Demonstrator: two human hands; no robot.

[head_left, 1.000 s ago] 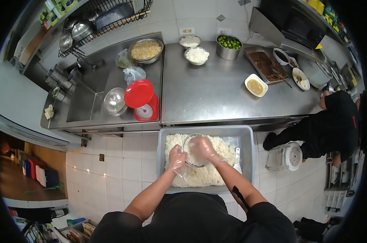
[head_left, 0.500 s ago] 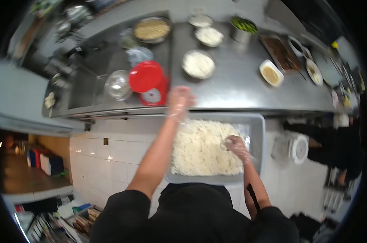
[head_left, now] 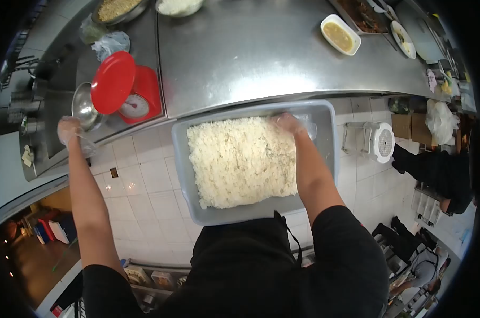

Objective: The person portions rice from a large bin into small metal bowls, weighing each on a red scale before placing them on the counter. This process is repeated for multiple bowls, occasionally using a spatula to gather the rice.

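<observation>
My left hand point(head_left: 70, 130), in a clear plastic glove, is closed at the near edge of a shiny metal bowl point(head_left: 85, 105) that looks tilted. Beside that bowl stands a red kitchen scale point(head_left: 144, 93) with a round red pan point(head_left: 113, 82) and a white dial. My right hand point(head_left: 289, 124), also gloved, is at the far right part of the white rice point(head_left: 240, 164); its fingers are blurred. The rice lies as a thick layer in a grey plastic tub point(head_left: 191, 214), right in front of my body.
A steel counter point(head_left: 240, 69) runs beyond the tub. On it are a white dish of yellowish sauce point(head_left: 339, 35), a tray of dark food point(head_left: 362, 16) and plastic bags point(head_left: 111, 44). A white stool point(head_left: 382, 142) stands right; people in dark clothes point(head_left: 436, 177) are farther right.
My left hand has gone left from beside the scale to the metal bowl. My right hand has moved to the far part of the rice. The view has shifted, with the counter turned.
</observation>
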